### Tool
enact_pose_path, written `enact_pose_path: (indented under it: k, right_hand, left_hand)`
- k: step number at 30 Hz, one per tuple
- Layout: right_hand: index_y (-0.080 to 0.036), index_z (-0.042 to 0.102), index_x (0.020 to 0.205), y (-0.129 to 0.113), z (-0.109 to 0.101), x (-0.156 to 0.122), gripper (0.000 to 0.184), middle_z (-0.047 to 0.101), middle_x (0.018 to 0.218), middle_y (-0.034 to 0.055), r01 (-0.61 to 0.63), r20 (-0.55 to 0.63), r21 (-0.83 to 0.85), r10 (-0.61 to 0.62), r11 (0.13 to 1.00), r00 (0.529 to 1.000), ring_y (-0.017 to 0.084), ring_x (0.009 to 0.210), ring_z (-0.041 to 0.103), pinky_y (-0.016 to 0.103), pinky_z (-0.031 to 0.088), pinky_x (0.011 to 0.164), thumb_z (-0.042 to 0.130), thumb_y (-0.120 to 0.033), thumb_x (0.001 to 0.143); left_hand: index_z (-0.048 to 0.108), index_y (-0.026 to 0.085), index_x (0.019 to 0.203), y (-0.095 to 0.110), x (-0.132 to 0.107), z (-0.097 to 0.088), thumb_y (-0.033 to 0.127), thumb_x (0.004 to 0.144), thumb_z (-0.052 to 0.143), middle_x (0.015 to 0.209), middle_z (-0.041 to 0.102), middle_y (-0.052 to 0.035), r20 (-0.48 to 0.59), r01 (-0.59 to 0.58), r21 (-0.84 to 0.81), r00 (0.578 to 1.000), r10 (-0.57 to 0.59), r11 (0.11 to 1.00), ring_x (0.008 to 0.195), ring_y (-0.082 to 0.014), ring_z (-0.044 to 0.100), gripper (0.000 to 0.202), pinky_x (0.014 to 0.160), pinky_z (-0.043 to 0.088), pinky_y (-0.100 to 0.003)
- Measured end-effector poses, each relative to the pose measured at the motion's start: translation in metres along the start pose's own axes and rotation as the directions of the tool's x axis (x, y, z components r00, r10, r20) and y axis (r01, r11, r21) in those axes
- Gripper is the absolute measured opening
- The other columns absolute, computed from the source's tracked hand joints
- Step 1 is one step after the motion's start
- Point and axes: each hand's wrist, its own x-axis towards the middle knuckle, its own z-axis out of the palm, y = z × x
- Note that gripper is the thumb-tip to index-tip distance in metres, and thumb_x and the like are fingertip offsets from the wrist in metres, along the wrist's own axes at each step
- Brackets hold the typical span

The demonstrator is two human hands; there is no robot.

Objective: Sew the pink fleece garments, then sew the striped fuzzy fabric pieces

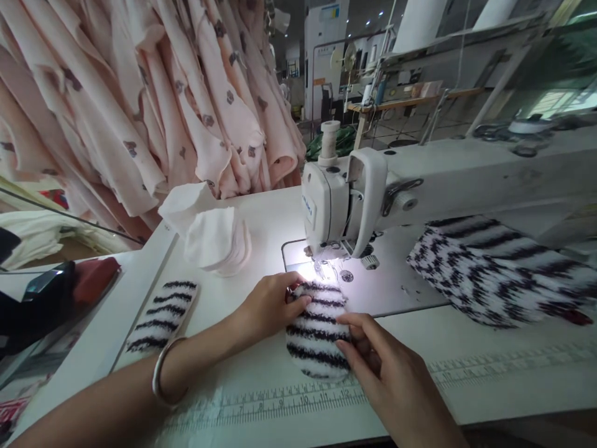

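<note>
A rounded piece of black-and-white striped plush fabric [317, 333] lies on the sewing table, its far edge close to the lit needle area of the sewing machine [326, 205]. My left hand [273, 302] pinches its upper left edge, thumb on top and fingers partly hidden. On its right edge, my right hand [380, 354] grips with thumb and index finger. Whether the presser foot touches the fabric I cannot tell. Another striped plush piece [163, 314] rests to the left of my left forearm.
Stacked white fabric pieces [212, 239] sit at the table's back left. Striped plush pieces [499, 270] are piled under the machine arm at right. A printed ruler [280, 404] runs along the front edge. Pink printed fabric [186, 99] hangs behind; a red-and-black object [74, 283] is at far left.
</note>
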Motion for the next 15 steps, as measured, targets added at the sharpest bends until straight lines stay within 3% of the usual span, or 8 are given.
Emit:
enact_pose_path:
  k: [3, 7, 12, 15]
  right_hand:
    - [-0.025, 0.054, 0.107, 0.006, -0.001, 0.0, 0.02, 0.062, 0.073, 0.0002, 0.084, 0.026, -0.147, -0.081, 0.986, 0.996, 0.012, 0.057, 0.059, 0.02, 0.048, 0.049, 0.048, -0.03, 0.088]
    - [-0.024, 0.054, 0.113, 0.012, -0.003, -0.001, 0.026, 0.066, 0.082, 0.0028, 0.121, -0.006, -0.184, -0.124, 0.976, 0.992, 0.013, 0.062, 0.063, 0.019, 0.049, 0.049, 0.048, -0.029, 0.088]
    - [-0.025, 0.057, 0.109, 0.002, -0.014, -0.002, 0.024, 0.065, 0.098, 0.0031, 0.16, -0.013, -0.061, -0.161, 0.985, 0.987, 0.013, 0.086, 0.064, 0.019, 0.052, 0.07, 0.044, -0.024, 0.088]
    - [-0.027, 0.06, 0.103, -0.011, -0.038, -0.008, 0.022, 0.065, 0.092, 0.0007, 0.092, -0.024, 0.058, -0.091, 0.994, 0.996, 0.012, 0.084, 0.064, 0.017, 0.052, 0.068, 0.043, -0.027, 0.089]
  left_hand:
    - [0.06, 0.016, 0.08, -0.001, 0.002, -0.001, 0.032, 0.083, 0.052, 0.066, 0.056, -0.0001, 0.017, -0.01, 0.064, 1.0, 0.009, 0.998, 0.058, -0.0125, 0.047, 0.018, 0.055, 0.034, -0.024]
    - [0.059, 0.016, 0.078, 0.001, 0.0, -0.008, 0.032, 0.085, 0.049, 0.057, 0.049, 0.0035, 0.026, 0.006, 0.032, 1.0, -0.007, 0.999, 0.052, -0.0098, 0.039, 0.02, 0.051, 0.029, -0.021]
    - [0.058, 0.016, 0.078, 0.004, -0.001, -0.011, 0.037, 0.084, 0.053, 0.053, 0.042, 0.0054, 0.086, 0.082, -0.125, 0.994, -0.071, 0.989, 0.05, -0.0092, 0.04, 0.023, 0.048, 0.029, -0.02]
    - [0.055, 0.016, 0.077, 0.012, -0.003, -0.005, 0.046, 0.082, 0.054, 0.054, 0.049, 0.0038, 0.241, 0.186, -0.32, 0.964, -0.11, 0.929, 0.051, -0.011, 0.05, 0.031, 0.051, 0.039, -0.021]
